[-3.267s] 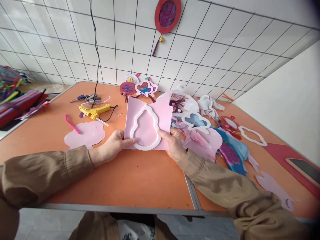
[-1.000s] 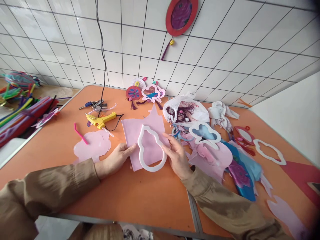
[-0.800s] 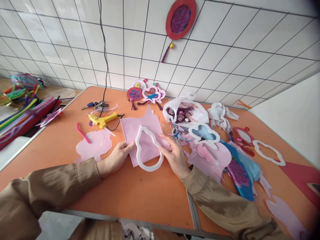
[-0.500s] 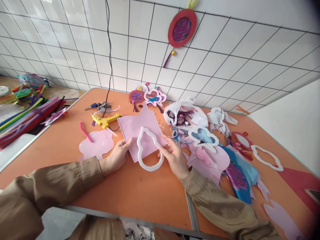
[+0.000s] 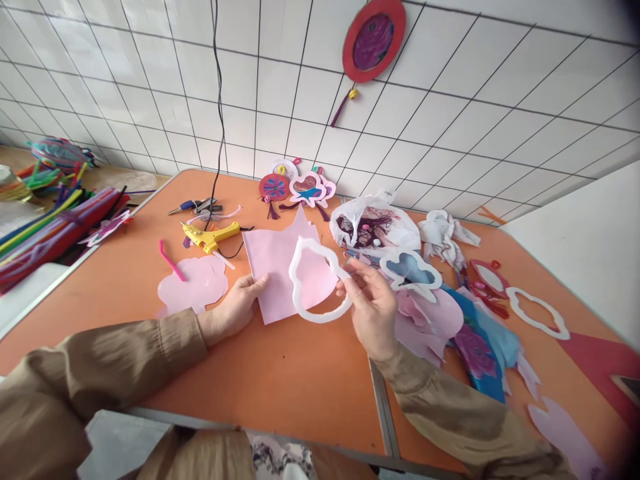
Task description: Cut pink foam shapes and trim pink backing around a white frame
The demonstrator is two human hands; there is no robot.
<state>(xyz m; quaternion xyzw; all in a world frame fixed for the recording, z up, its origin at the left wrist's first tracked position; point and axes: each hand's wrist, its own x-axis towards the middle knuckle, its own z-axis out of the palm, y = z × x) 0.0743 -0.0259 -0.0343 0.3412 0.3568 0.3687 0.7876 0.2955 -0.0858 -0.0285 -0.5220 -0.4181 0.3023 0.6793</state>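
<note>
Two pieces are pinched: pink sheet (image 5: 274,257) in the left hand (image 5: 236,307), white frame (image 5: 297,293) in the right hand (image 5: 374,307).

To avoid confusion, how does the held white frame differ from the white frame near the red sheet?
The held frame is in the right hand; the other frame lies on the table. The held frame is pear-shaped; the other frame appears longer, narrower. Both are white with open middles.

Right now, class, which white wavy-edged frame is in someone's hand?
The white gourd-shaped frame, pinched in the right hand; no hand touches the others.
</note>
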